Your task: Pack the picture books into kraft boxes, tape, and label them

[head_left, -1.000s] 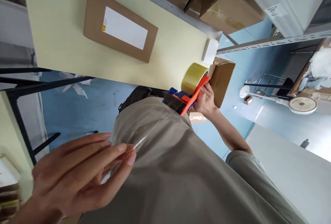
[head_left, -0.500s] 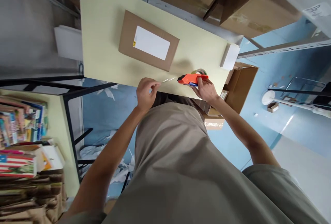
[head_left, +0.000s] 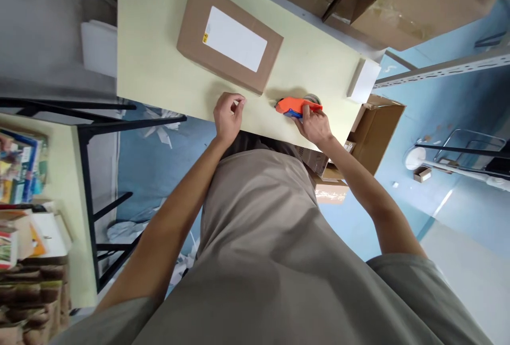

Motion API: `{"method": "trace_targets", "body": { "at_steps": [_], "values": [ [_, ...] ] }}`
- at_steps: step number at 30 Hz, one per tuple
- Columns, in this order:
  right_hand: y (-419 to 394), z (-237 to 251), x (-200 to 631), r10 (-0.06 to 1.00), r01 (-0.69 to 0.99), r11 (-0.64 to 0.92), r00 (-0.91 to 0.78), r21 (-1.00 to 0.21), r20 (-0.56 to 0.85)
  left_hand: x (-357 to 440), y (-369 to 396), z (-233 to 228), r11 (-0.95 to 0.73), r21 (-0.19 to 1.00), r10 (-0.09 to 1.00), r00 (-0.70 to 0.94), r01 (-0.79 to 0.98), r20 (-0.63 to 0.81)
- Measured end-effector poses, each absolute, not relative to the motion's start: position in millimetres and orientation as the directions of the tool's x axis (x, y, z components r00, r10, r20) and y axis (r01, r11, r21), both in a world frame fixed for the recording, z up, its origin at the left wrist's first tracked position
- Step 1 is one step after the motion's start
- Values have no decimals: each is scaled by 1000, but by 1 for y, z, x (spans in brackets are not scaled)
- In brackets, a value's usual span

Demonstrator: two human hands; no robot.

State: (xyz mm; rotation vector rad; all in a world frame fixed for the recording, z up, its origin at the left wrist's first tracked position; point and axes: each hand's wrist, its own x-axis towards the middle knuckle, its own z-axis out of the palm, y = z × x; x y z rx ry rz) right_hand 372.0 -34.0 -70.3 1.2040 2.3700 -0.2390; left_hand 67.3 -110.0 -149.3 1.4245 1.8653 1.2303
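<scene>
Running this from afar through the head cam, so here's what I've got. For clock directions, take the cardboard box (head_left: 195,22) as the middle of the dial. It's lying flat on the pale yellow table (head_left: 145,47), set at a slant, with a big white label (head_left: 237,39) facing up and a little yellow mark (head_left: 205,38) at one end of that.

At 4 o'clock, near the box but apart from it, is the orange-and-blue tape dispenser (head_left: 292,106). My right hand (head_left: 316,128) has it firmly grasped by the back end, and the rim of a tape roll (head_left: 313,98) peeks out past it. Can't tell if the dispenser is actually touching the tabletop.

My left hand (head_left: 228,119) is at 6 o'clock, by the table's front edge, with fingers curled and thumb brought in towards the forefinger. Looks like a loose pinch, but honestly I can't tell if anything thin is caught in there.

Around that: a small white box (head_left: 364,80) a bit past 3, on the table's far right end, big brown cartons (head_left: 426,5) just before 3, a tall brown carton (head_left: 376,135) at 4 beyond the table, and books (head_left: 24,167) over at 8 on a side table (head_left: 74,175).
</scene>
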Motion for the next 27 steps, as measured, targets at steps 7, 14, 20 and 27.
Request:
{"method": "trace_targets", "body": {
  "at_steps": [7,14,20,27],
  "values": [
    [-36,-75,363,739,812,580,-491,65,-461,65,-100,-162,80,939,916,-396,333,62],
    [-34,-76,356,775,841,535,-449,82,-446,69,-83,-174,151,988,856,-504,27,-117],
    [-40,-77,349,782,853,518,-440,68,-441,82,-59,-182,156,940,712,-626,-302,-320],
    [-50,-68,334,773,887,461,-408,-11,-485,101,-49,-154,237,755,478,-603,-611,-639]
  ]
}}
